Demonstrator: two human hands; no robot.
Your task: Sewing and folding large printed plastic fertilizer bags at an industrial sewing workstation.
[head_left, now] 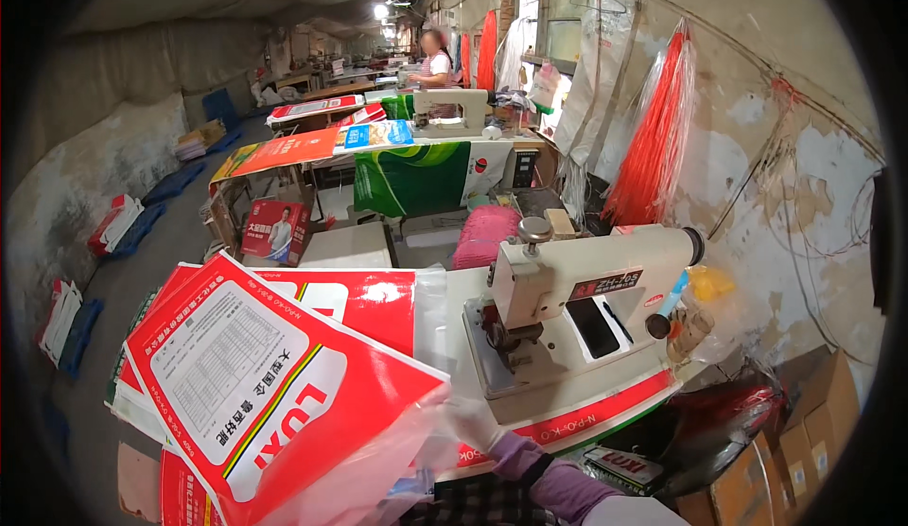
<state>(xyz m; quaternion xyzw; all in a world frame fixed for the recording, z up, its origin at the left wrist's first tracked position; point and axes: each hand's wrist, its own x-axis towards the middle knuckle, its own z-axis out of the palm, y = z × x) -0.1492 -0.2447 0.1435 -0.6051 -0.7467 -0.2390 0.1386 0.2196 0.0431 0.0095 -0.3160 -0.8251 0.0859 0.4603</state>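
A large red and white printed plastic bag (331,422) lies slanted across the lower left, with a translucent liner (397,464) showing along its lower right edge. My right hand (473,425), in a white glove below a purple sleeve, is closed on the bag's right edge by the liner; its fingertips are blurred. My left hand does not show. More red and white bags (369,301) lie beneath this one. Just right of my hand stands a cream sewing machine (544,285), with a dark phone (592,327) and a pen (617,321) on its base.
A pink thread cone (485,233) sits behind the machine. Cardboard boxes (813,422) stand at the lower right. Red and white strands (653,138) hang on the right wall. Farther back, a person (437,62) is by other sewing tables. Bundles of bags (118,226) lie along the left wall.
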